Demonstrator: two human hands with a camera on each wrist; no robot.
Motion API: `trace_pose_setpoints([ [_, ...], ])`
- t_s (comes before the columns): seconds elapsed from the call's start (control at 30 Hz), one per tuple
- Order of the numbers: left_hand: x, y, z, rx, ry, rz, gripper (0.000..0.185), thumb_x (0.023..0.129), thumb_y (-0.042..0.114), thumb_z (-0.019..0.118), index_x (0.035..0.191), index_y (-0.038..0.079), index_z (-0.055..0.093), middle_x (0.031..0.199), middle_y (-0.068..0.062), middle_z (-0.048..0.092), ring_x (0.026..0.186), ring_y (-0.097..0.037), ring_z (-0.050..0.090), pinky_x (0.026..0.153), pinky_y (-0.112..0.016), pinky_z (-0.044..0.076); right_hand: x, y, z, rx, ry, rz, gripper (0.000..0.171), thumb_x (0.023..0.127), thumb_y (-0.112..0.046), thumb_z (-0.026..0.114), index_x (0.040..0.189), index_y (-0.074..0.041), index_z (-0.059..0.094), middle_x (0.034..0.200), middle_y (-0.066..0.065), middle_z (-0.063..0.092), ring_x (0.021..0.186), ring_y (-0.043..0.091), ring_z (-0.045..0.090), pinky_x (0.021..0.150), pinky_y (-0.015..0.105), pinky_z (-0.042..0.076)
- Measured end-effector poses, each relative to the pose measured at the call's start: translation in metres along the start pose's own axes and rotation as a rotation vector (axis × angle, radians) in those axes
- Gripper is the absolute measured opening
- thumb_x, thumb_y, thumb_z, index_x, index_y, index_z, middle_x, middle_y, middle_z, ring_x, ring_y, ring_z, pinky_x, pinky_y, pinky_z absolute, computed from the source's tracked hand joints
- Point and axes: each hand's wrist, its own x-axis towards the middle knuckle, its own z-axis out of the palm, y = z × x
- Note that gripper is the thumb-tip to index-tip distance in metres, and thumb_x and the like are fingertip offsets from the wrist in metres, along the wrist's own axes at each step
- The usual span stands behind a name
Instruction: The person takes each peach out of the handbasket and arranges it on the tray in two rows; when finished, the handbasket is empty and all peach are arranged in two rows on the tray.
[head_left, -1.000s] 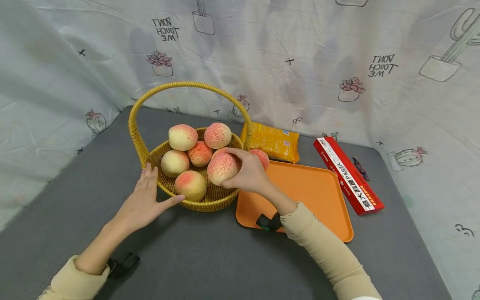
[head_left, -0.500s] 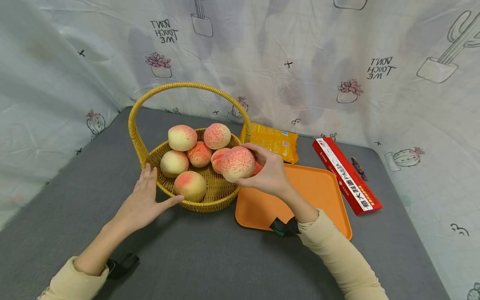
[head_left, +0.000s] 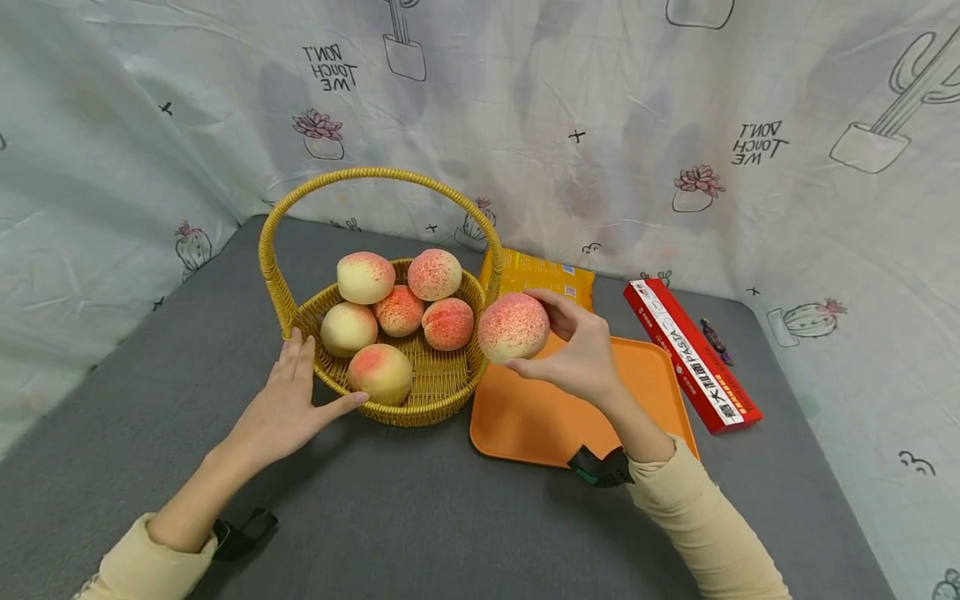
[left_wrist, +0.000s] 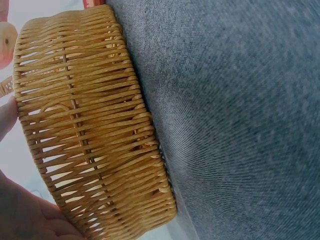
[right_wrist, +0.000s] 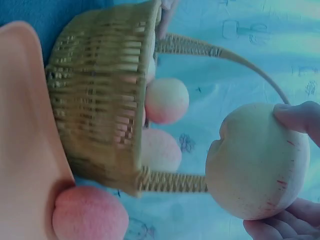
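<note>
A second ago my right hand (head_left: 581, 354) gripped the speckled pink peach (head_left: 513, 327) down inside the woven yellow wicker basket (head_left: 420, 398). Since then I have lifted it out over the rim and carried it rightward, so it now hangs above the near-left corner of the flat orange plastic tray (head_left: 637, 375). With it gone, a pink peach (head_left: 447, 323) behind it shows in the basket.
</note>
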Motion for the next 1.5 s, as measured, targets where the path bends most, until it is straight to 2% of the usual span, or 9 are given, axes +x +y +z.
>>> trace_pose_setpoints([
  [0.2,0.0,0.001,0.0,0.005,-0.004,-0.005,0.114,0.089,0.065,0.054,0.149,-0.015,-0.003,0.155,-0.029,-0.017,0.143,-0.046,-0.008,0.112,-0.064,0.011,-0.001,0.003,-0.02,0.047,0.111,0.022,0.073,0.058,0.019,0.082,0.126,0.013,0.055,0.119,0.023,0.061,0.104,0.01,0.064,0.088,0.024,0.053],
  [0.33,0.0,0.001,0.0,0.009,-0.007,-0.009,0.114,0.09,0.065,0.054,0.149,-0.015,-0.003,0.155,-0.03,-0.017,0.143,-0.047,-0.007,0.111,-0.065,0.012,0.001,0.003,-0.032,0.078,0.184,0.023,0.072,0.058,0.023,0.078,0.126,0.015,0.054,0.118,0.017,0.062,0.103,0.008,0.064,0.089,0.023,0.052],
  [0.43,0.001,0.001,0.0,0.012,-0.006,-0.011,0.114,0.09,0.065,0.054,0.149,-0.015,-0.003,0.155,-0.03,-0.016,0.143,-0.047,-0.007,0.111,-0.065,0.012,0.001,0.005,-0.039,0.056,0.21,0.043,0.072,0.059,0.023,0.078,0.127,0.015,0.054,0.117,0.012,0.062,0.104,0.008,0.064,0.09,0.022,0.051],
  [0.53,0.001,0.001,0.0,0.016,-0.007,-0.012,0.114,0.09,0.065,0.053,0.149,-0.014,-0.003,0.155,-0.03,-0.016,0.143,-0.047,-0.007,0.111,-0.065,0.012,0.0,0.008,-0.043,0.033,0.209,0.094,0.072,0.062,0.02,0.079,0.129,0.013,0.053,0.12,0.011,0.061,0.106,0.007,0.062,0.092,0.021,0.05],
  [0.67,0.001,0.001,0.0,0.019,-0.013,-0.012,0.114,0.09,0.065,0.053,0.149,-0.014,-0.004,0.155,-0.03,-0.017,0.143,-0.046,-0.008,0.111,-0.064,0.011,-0.001,0.014,-0.045,0.039,0.197,0.198,0.071,0.067,0.017,0.079,0.132,0.01,0.051,0.125,0.017,0.058,0.109,0.008,0.06,0.095,0.022,0.048],
  [0.83,0.001,0.001,-0.001,0.026,-0.015,-0.012,0.114,0.09,0.065,0.052,0.149,-0.015,-0.004,0.155,-0.03,-0.017,0.143,-0.046,-0.008,0.111,-0.065,0.012,0.0,0.027,-0.044,0.064,0.205,0.329,0.071,0.069,0.015,0.077,0.134,0.008,0.048,0.13,0.02,0.055,0.113,0.016,0.058,0.098,0.025,0.047],
  [1.03,0.001,0.001,-0.001,0.027,-0.021,-0.021,0.114,0.09,0.065,0.052,0.149,-0.014,-0.004,0.155,-0.03,-0.018,0.143,-0.048,-0.008,0.11,-0.066,0.013,0.003,0.051,-0.042,0.039,0.192,0.491,0.073,0.072,0.012,0.076,0.136,0.007,0.044,0.134,0.02,0.052,0.121,0.027,0.053,0.103,0.036,0.045],
  [1.2,0.002,0.001,-0.001,0.029,-0.018,-0.017,0.113,0.091,0.065,0.052,0.149,-0.015,-0.004,0.155,-0.03,-0.017,0.143,-0.048,-0.007,0.11,-0.066,0.013,0.003,0.07,-0.039,-0.016,0.173,0.545,0.076,0.071,0.01,0.077,0.137,0.007,0.041,0.136,0.023,0.05,0.125,0.031,0.049,0.104,0.042,0.043],
  [1.5,0.002,0.001,-0.001,0.023,-0.016,-0.006,0.113,0.091,0.064,0.052,0.148,-0.015,-0.004,0.155,-0.031,-0.016,0.143,-0.045,-0.01,0.112,-0.063,0.01,0.001,0.096,-0.029,-0.135,0.15,0.593,0.076,0.067,0.004,0.08,0.133,0.007,0.044,0.13,0.024,0.053,0.119,0.034,0.052,0.101,0.044,0.045],
])
